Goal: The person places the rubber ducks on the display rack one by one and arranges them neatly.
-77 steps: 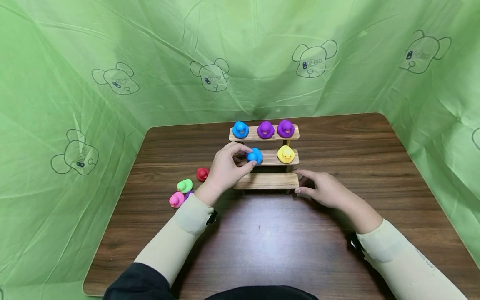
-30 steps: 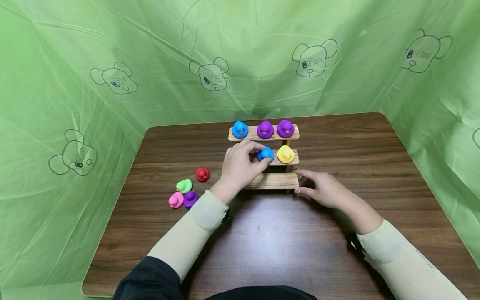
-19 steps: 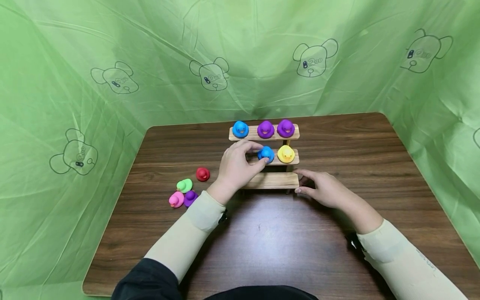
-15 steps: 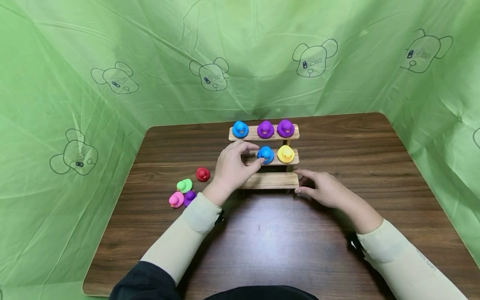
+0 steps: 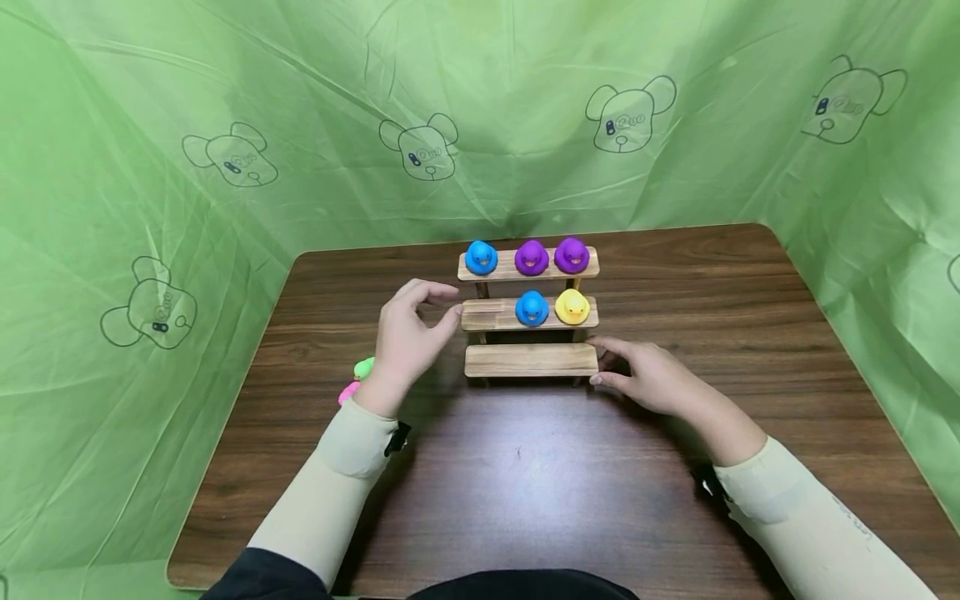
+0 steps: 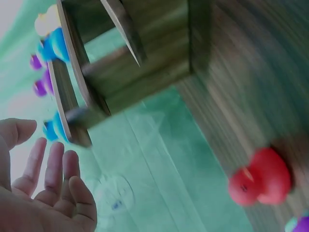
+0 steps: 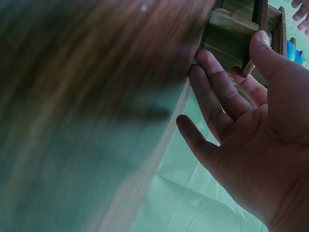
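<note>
Fingers apart and holding nothing, my left hand hovers just left of a three-tier wooden stand. My right hand grips the right end of its lowest tier between thumb and fingers. A blue rubber duck sits mid-tier on the middle level beside a yellow duck. Up top stand another blue duck and two purple ducks, one in the centre and one on the right. No duck is on the lowest tier. In the left wrist view, a red duck lies on the table.
Partly behind the left wrist, a green duck and a pink duck lie on the brown table. A purple one shows at the left wrist view's corner. Green cloth hangs around the table.
My left hand has let go of the blue duck on the middle tier and drawn back leftward, now covering the red and loose purple ducks in the head view. My right hand has stayed put.
</note>
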A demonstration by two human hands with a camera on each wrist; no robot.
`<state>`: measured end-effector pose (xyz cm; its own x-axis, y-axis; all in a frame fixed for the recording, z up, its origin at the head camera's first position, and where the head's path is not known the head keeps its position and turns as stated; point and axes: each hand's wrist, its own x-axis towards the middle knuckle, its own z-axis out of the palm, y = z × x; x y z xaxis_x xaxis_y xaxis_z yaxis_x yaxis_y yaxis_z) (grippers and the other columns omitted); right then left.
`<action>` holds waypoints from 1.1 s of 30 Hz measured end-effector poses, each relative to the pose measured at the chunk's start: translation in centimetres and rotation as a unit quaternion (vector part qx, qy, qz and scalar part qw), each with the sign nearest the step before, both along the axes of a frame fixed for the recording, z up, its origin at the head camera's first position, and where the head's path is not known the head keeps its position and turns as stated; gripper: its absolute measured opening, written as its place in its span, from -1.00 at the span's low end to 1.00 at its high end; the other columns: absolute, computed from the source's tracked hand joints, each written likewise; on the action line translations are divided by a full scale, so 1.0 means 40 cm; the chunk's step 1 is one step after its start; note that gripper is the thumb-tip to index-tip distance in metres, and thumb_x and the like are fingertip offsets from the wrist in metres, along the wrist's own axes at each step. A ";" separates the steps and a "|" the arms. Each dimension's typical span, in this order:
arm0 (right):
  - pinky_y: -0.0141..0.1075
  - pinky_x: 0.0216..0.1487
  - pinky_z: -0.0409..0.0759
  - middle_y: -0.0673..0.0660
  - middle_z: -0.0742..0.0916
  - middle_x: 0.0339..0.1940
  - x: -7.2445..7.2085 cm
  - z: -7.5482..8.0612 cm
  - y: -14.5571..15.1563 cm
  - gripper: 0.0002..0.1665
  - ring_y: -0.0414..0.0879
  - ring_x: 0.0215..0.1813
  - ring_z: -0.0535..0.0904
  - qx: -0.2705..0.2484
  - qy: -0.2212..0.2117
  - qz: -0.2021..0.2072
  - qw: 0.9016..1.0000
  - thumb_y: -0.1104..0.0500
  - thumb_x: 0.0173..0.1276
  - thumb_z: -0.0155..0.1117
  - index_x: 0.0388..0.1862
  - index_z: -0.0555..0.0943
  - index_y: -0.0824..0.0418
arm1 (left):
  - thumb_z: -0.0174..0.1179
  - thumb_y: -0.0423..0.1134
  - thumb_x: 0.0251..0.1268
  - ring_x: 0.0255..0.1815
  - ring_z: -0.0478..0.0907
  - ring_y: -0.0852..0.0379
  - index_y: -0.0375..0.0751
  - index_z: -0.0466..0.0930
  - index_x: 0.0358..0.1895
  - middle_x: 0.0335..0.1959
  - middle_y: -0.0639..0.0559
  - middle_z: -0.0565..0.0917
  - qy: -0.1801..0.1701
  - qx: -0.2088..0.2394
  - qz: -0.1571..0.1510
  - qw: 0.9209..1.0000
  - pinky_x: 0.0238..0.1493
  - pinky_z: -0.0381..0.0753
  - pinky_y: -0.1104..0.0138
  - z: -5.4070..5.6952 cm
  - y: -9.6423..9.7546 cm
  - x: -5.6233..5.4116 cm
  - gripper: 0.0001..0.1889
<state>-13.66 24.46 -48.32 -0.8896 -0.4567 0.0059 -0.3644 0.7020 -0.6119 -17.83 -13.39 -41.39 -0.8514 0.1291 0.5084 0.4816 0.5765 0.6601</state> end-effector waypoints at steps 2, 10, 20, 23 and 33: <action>0.07 0.12 0.65 -0.11 0.80 -0.19 0.000 -0.001 0.000 -0.27 -0.10 -0.05 0.74 0.001 0.000 0.000 1.000 -0.03 0.44 0.48 0.49 0.49 0.16 | 0.48 -0.25 0.25 -0.17 0.67 0.09 -0.07 0.81 -0.10 -0.20 0.13 0.73 -0.007 0.008 0.006 1.000 -0.26 0.58 0.12 -0.004 -0.026 -0.003 -0.83; 0.07 0.11 0.65 -0.10 0.80 -0.18 0.000 0.001 -0.001 -0.28 -0.10 -0.05 0.73 0.000 0.000 0.000 1.000 -0.02 0.44 0.48 0.49 0.49 0.16 | 0.46 -0.24 0.31 -0.11 0.65 0.09 -0.05 0.80 -0.08 -0.14 0.11 0.73 -0.079 -0.002 0.033 0.996 -0.20 0.60 0.10 -0.026 -0.126 0.004 -0.84; 0.08 0.12 0.65 -0.10 0.80 -0.19 0.000 -0.004 0.001 -0.27 -0.09 -0.05 0.74 0.000 -0.003 -0.001 1.000 -0.02 0.44 0.47 0.50 0.49 0.16 | 0.44 -0.21 0.34 0.02 0.64 -0.01 -0.14 0.76 0.03 -0.01 -0.06 0.75 -0.156 -0.050 0.034 0.986 0.00 0.63 -0.02 -0.070 -0.243 0.018 -0.75; 0.08 0.12 0.65 -0.10 0.80 -0.19 0.001 -0.004 0.001 -0.27 -0.09 -0.05 0.74 0.001 -0.003 -0.002 1.000 -0.03 0.44 0.47 0.50 0.49 0.16 | 0.46 -0.20 0.33 0.07 0.65 -0.09 -0.13 0.74 0.07 0.04 -0.09 0.74 -0.187 -0.055 0.030 0.980 0.07 0.64 -0.04 -0.078 -0.273 0.025 -0.71; 0.08 0.11 0.65 -0.10 0.80 -0.18 0.002 0.001 -0.002 -0.28 -0.09 -0.04 0.73 0.004 -0.002 -0.003 1.000 -0.02 0.45 0.47 0.49 0.49 0.16 | 0.49 -0.17 0.31 0.17 0.65 -0.32 -0.11 0.72 0.12 0.17 -0.15 0.70 -0.233 -0.090 0.042 0.967 0.17 0.61 -0.16 -0.098 -0.348 0.047 -0.65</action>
<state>-13.59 24.38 -48.27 -0.8923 -0.4514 -0.0011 -0.3577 0.7087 -0.6080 -15.97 -27.33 -45.31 -0.9942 0.0993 0.0418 0.1012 0.7261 0.6801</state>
